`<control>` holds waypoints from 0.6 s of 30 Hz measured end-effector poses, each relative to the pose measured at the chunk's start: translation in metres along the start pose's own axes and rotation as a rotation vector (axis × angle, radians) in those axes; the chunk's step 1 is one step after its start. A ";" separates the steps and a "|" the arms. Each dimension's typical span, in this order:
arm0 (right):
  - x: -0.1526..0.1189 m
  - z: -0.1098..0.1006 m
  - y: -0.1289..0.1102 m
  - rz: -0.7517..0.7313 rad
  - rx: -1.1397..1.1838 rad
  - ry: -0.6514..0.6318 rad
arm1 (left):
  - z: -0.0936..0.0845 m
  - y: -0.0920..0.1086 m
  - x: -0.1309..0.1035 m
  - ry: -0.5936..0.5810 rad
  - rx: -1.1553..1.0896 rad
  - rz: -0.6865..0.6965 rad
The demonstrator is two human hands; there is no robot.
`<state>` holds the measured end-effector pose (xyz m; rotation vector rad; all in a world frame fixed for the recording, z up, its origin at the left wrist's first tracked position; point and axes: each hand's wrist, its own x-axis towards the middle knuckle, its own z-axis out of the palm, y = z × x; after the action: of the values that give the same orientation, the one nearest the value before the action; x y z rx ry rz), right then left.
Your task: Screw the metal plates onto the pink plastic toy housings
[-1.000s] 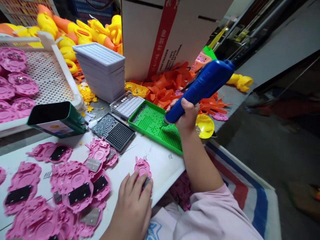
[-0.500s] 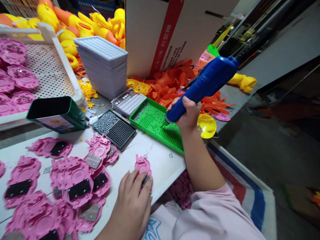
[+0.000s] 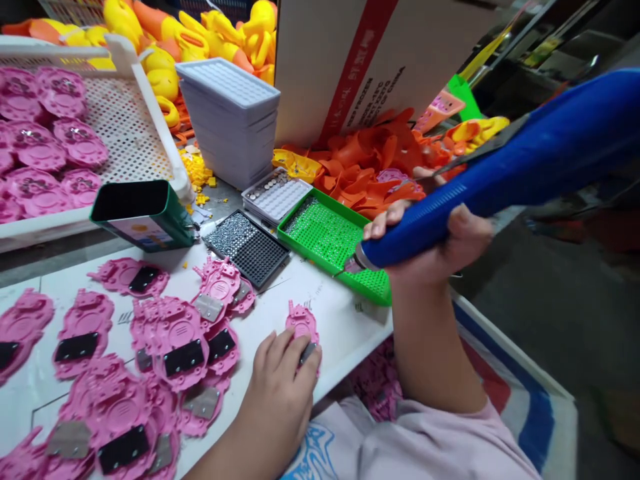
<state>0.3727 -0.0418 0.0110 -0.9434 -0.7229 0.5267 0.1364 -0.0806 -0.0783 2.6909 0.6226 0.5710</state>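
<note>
My right hand (image 3: 440, 250) is wrapped round a blue electric screwdriver (image 3: 480, 180), which slants down to the left. Its bit points at the near side of a green screw tray (image 3: 325, 233); whether a screw sits on the tip is too small to tell. My left hand (image 3: 285, 380) holds a pink plastic casing (image 3: 301, 323) against the white board, fingers over its lower half and a grey metal plate (image 3: 307, 352). The left thumb is hidden. To the left lie several more pink casings (image 3: 180, 333), some overlapping, with black or grey plates screwed on.
A black screw tray (image 3: 250, 247), a white tray of round metal pieces (image 3: 275, 197) and a green container (image 3: 135, 213) stand behind. Farther back are stacked white trays (image 3: 230, 127), a carton (image 3: 360, 67), orange parts (image 3: 360, 163) and a white crate (image 3: 150, 133) of pink casings.
The screwdriver has lifted out of the green tray and come nearer, its tip now by the tray's near edge. My left hand stays on the casing; the view has shifted.
</note>
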 end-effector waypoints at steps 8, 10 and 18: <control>-0.054 0.011 0.009 0.199 0.113 -0.323 | -0.001 0.002 0.002 -0.019 -0.028 -0.008; -0.056 0.013 0.012 0.188 0.132 -0.334 | -0.001 0.002 0.001 -0.028 -0.024 -0.003; -0.054 0.016 0.019 0.125 0.181 -0.320 | 0.002 0.003 -0.001 -0.030 -0.023 0.000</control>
<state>0.3236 -0.0609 -0.0165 -0.7450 -0.8898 0.8522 0.1371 -0.0838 -0.0789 2.6726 0.6047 0.5329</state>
